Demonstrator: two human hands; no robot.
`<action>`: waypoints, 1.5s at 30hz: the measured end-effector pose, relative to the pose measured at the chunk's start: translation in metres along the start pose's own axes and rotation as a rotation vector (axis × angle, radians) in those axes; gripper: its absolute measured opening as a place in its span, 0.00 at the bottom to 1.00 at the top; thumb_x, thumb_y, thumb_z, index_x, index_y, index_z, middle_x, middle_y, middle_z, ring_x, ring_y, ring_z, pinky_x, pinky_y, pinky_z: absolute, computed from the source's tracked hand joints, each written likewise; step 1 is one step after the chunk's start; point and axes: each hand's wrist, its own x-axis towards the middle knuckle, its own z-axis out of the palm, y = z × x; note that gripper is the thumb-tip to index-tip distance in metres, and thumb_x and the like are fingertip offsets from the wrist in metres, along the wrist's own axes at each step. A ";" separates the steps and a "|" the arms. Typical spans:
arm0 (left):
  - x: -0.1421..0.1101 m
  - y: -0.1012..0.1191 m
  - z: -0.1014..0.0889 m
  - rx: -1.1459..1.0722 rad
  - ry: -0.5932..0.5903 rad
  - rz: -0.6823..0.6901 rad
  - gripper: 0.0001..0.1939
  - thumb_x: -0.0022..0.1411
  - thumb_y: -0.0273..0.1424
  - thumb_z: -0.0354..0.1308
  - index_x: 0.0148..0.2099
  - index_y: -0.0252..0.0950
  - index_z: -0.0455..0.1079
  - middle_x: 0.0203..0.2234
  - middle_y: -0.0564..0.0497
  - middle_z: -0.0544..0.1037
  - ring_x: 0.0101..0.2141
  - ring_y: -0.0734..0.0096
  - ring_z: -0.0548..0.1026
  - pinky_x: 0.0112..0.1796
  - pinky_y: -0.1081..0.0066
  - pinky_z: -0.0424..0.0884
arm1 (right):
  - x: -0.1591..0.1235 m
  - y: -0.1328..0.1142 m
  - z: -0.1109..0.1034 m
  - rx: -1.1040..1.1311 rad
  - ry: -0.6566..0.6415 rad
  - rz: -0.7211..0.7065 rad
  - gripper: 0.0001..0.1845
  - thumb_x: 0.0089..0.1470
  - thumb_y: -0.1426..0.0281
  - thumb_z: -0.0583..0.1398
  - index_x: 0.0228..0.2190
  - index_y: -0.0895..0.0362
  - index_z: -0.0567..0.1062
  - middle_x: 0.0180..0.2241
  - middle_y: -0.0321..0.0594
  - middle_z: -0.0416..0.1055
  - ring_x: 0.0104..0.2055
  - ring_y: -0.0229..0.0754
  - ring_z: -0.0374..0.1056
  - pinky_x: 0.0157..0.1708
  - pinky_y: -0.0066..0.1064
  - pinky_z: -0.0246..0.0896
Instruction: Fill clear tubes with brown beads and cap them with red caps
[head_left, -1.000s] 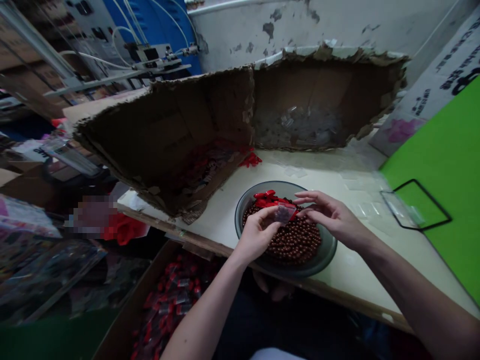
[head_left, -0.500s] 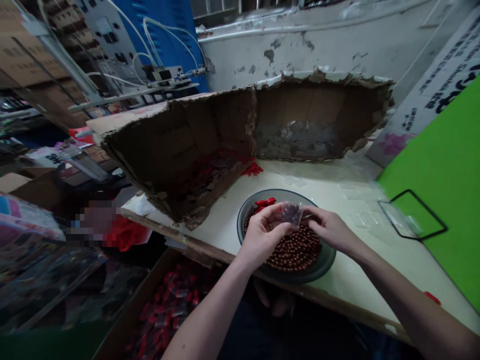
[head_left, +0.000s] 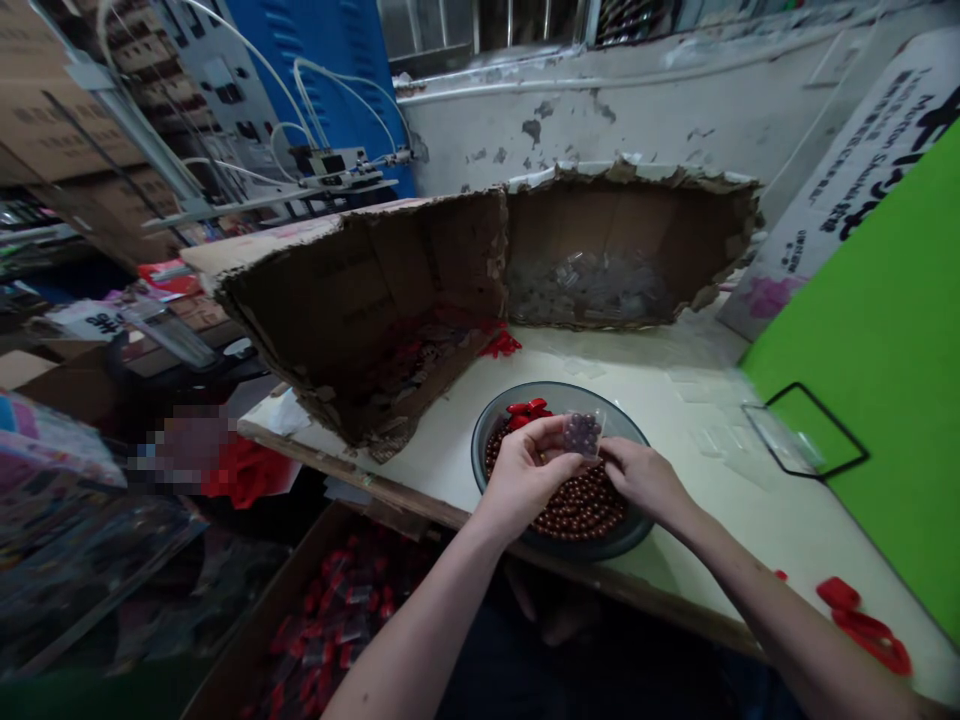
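My left hand (head_left: 525, 478) is closed on a small clear plastic box (head_left: 583, 434) with dark beads inside, pinching it between thumb and fingers. At the box's lower right corner, the closed fingers of my right hand (head_left: 643, 480) grip its edge. Both hands are above a grey basin (head_left: 634, 540) on the table. Strings of shiny brown beads (head_left: 581, 510) fill much of the basin. A few red pieces (head_left: 527, 410) lie at its back left. The fingertips of my right hand are partly hidden.
Cut-open cardboard boxes stand behind the basin, one with red pieces (head_left: 501, 343), another with clear boxes (head_left: 607, 285). A green panel (head_left: 892, 400) borders the right. Red items (head_left: 862, 625) lie near my right forearm. Below the table's left edge is a carton of red-and-clear packs (head_left: 330, 620).
My right hand has shifted slightly left and its fingers are closer together at the box corner. The left hand keeps its hold. More red items show at the lower right as the view shifts.
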 end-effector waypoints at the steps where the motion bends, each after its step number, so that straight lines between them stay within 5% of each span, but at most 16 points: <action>1: 0.000 0.000 0.000 0.007 0.002 0.001 0.23 0.46 0.28 0.68 0.46 0.31 0.72 0.36 0.45 0.80 0.35 0.66 0.79 0.44 0.63 0.74 | 0.000 0.000 0.000 -0.001 -0.002 -0.001 0.16 0.55 0.75 0.52 0.42 0.53 0.75 0.43 0.40 0.76 0.42 0.44 0.72 0.42 0.35 0.67; 5: 0.002 -0.003 -0.008 0.052 0.035 0.033 0.19 0.47 0.29 0.68 0.43 0.32 0.72 0.36 0.45 0.80 0.38 0.64 0.78 0.46 0.62 0.72 | 0.003 0.004 -0.004 0.039 -0.017 -0.032 0.17 0.54 0.76 0.52 0.42 0.54 0.76 0.43 0.41 0.76 0.43 0.44 0.72 0.45 0.35 0.66; 11: 0.017 -0.024 -0.045 0.173 0.233 0.186 0.10 0.52 0.31 0.64 0.36 0.34 0.68 0.35 0.50 0.79 0.38 0.70 0.77 0.45 0.67 0.71 | 0.027 0.008 -0.021 0.019 -0.040 0.059 0.14 0.56 0.74 0.53 0.40 0.55 0.77 0.40 0.41 0.78 0.43 0.44 0.73 0.45 0.35 0.65; 16: 0.022 -0.042 -0.062 0.173 0.264 0.148 0.12 0.56 0.34 0.62 0.39 0.36 0.64 0.39 0.47 0.79 0.42 0.66 0.77 0.46 0.64 0.71 | 0.055 0.000 0.000 -0.008 -0.138 0.056 0.08 0.53 0.69 0.60 0.36 0.56 0.76 0.37 0.42 0.77 0.39 0.44 0.73 0.39 0.31 0.64; 22: 0.021 -0.043 -0.061 0.156 0.259 0.138 0.11 0.57 0.33 0.61 0.40 0.35 0.64 0.41 0.46 0.79 0.43 0.65 0.78 0.49 0.62 0.70 | 0.067 -0.003 0.012 -0.031 -0.165 0.039 0.08 0.49 0.70 0.63 0.34 0.57 0.74 0.35 0.43 0.76 0.38 0.45 0.72 0.37 0.31 0.61; 28: 0.022 -0.038 -0.057 0.193 0.161 0.087 0.13 0.59 0.32 0.58 0.46 0.34 0.67 0.43 0.44 0.77 0.40 0.66 0.77 0.46 0.64 0.73 | 0.048 -0.002 -0.030 0.105 -0.144 0.000 0.10 0.53 0.66 0.60 0.39 0.55 0.74 0.35 0.39 0.76 0.34 0.42 0.71 0.35 0.31 0.63; 35: 0.024 -0.040 -0.042 0.294 -0.009 0.035 0.14 0.62 0.33 0.55 0.50 0.35 0.68 0.48 0.44 0.75 0.45 0.64 0.74 0.46 0.66 0.71 | 0.032 -0.031 -0.084 0.289 -0.148 -0.131 0.14 0.53 0.61 0.62 0.41 0.51 0.79 0.36 0.41 0.74 0.33 0.41 0.71 0.35 0.32 0.65; 39: 0.024 -0.043 -0.038 0.348 -0.058 -0.009 0.15 0.62 0.34 0.55 0.50 0.35 0.69 0.46 0.45 0.75 0.44 0.64 0.73 0.47 0.66 0.69 | 0.032 -0.041 -0.095 0.468 -0.125 -0.113 0.14 0.53 0.63 0.62 0.42 0.52 0.76 0.41 0.41 0.75 0.43 0.44 0.72 0.44 0.35 0.66; 45: 0.024 -0.043 -0.039 0.253 -0.067 -0.049 0.15 0.62 0.35 0.56 0.50 0.35 0.68 0.38 0.47 0.74 0.36 0.69 0.72 0.41 0.69 0.70 | 0.035 -0.045 -0.089 0.724 -0.245 -0.009 0.13 0.54 0.61 0.61 0.39 0.55 0.74 0.36 0.40 0.77 0.36 0.42 0.74 0.36 0.32 0.68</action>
